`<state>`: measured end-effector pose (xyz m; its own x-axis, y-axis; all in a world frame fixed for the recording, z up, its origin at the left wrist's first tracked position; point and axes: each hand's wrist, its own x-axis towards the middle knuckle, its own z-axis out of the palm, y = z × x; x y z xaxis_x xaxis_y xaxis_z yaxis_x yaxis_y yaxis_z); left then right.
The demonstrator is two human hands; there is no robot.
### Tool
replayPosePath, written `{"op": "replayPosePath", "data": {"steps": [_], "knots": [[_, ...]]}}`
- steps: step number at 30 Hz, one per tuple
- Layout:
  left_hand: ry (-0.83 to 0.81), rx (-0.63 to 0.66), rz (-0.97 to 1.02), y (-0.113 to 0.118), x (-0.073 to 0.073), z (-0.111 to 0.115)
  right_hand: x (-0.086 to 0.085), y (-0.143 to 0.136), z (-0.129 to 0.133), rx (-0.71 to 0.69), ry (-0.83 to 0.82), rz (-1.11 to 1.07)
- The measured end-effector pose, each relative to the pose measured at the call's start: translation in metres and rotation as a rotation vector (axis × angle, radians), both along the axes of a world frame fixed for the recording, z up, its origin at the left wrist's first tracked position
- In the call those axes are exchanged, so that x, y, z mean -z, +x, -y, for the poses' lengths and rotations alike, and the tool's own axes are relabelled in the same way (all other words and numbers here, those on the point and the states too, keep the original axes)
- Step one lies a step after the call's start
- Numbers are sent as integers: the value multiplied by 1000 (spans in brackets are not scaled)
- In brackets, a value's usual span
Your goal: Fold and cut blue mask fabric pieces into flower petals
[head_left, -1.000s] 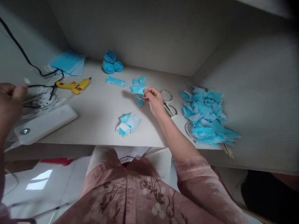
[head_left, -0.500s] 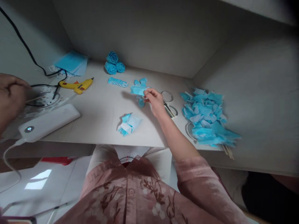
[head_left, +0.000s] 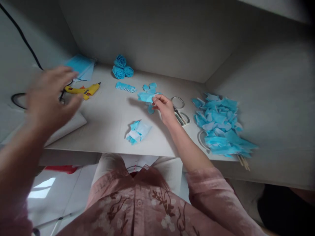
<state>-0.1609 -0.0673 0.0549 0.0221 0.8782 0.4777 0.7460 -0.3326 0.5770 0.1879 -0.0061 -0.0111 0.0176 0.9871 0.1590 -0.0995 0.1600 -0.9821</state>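
Note:
Between the thumb and fingers of my right hand [head_left: 164, 107] is pinched a piece of blue fabric [head_left: 145, 97], held above the table. Under it lie several small blue petal-shaped cutouts [head_left: 151, 86], partly hidden. My left hand [head_left: 52, 98], smeared by motion, is raised over the table's left side with fingers spread and nothing seen in it. It is nearest to the yellow glue gun [head_left: 83, 90] and covers part of the white power bank [head_left: 66, 128]. A pair of scissors [head_left: 182, 117] lies just right of my right hand.
Three blue fabric roses [head_left: 120, 67] stand at the back, with a pleated blue strip [head_left: 125, 87] before them. Crumpled blue and white scraps [head_left: 138, 132] lie near the front edge. A large heap of blue pieces [head_left: 218, 123] and thin sticks [head_left: 243, 162] occupy the right. Blue masks [head_left: 82, 65] lie back left.
My left hand has swung in from the far left edge toward the glue gun, its fingers spreading. My right hand keeps the blue fabric piece in nearly the same place, the piece slightly turned.

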Motion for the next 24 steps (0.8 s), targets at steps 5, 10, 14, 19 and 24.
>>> {"op": "replayPosePath", "data": {"steps": [5, 10, 14, 19, 24], "knots": [[153, 298, -191, 92, 20, -26, -1, 1, 2, 1, -7, 12], [6, 416, -250, 159, 42, -58, -3, 0, 3, 35, 0, 69], [-124, 340, 89, 178, 53, -73, -4, 4, 2, 37, 13, 112], [-450, 409, 808, 175, 61, -79, -7, 11, 1, 112, 64, 104], [-549, 476, 1008, 176, 62, -68, 0, 5, 2, 1, 74, 144]]}}
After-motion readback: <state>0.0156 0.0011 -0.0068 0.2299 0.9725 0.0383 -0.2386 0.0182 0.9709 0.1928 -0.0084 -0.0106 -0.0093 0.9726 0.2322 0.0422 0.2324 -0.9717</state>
